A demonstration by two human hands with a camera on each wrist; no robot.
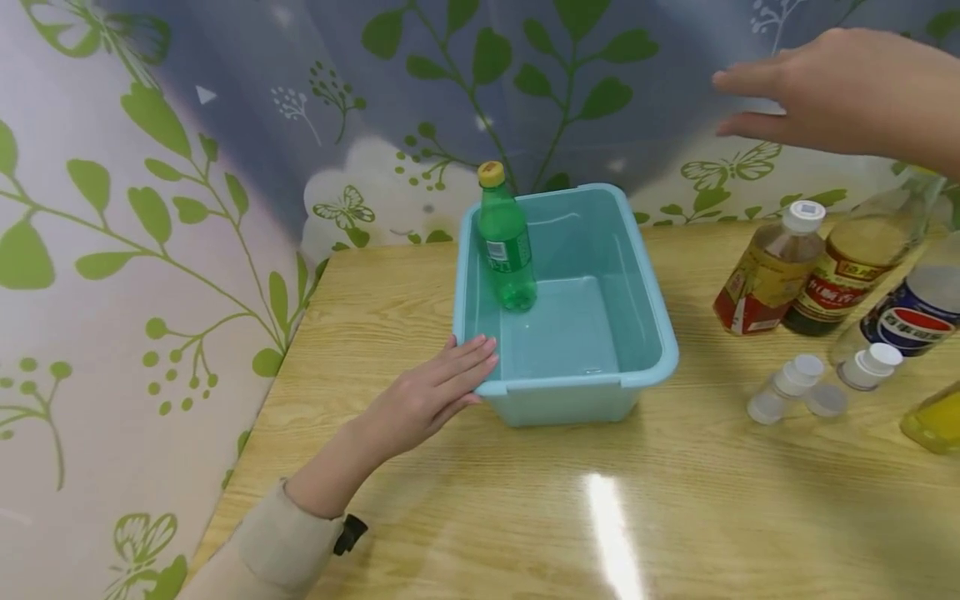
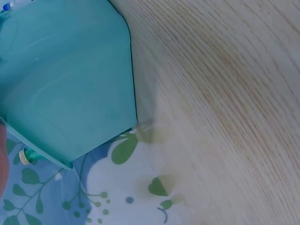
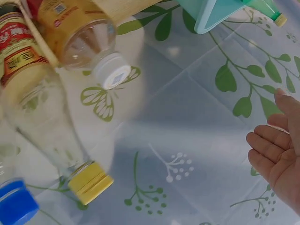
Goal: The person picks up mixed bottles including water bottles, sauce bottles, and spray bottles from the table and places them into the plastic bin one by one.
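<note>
A light blue plastic bin stands on the wooden table, with a green bottle with a yellow cap leaning inside its back left corner. My left hand rests on the bin's front left rim, fingers extended. In the left wrist view the outer side of the bin fills the upper left. My right hand is raised in the air at the upper right, above the group of bottles, holding nothing. In the right wrist view that hand has loosely bent fingers, apart from every bottle.
Right of the bin stand a red-labelled bottle with white cap, a glass bottle with a dark red label and a Pepsi bottle. Two small white-capped bottles and a yellow liquid bottle are nearer. A patterned curtain hangs behind.
</note>
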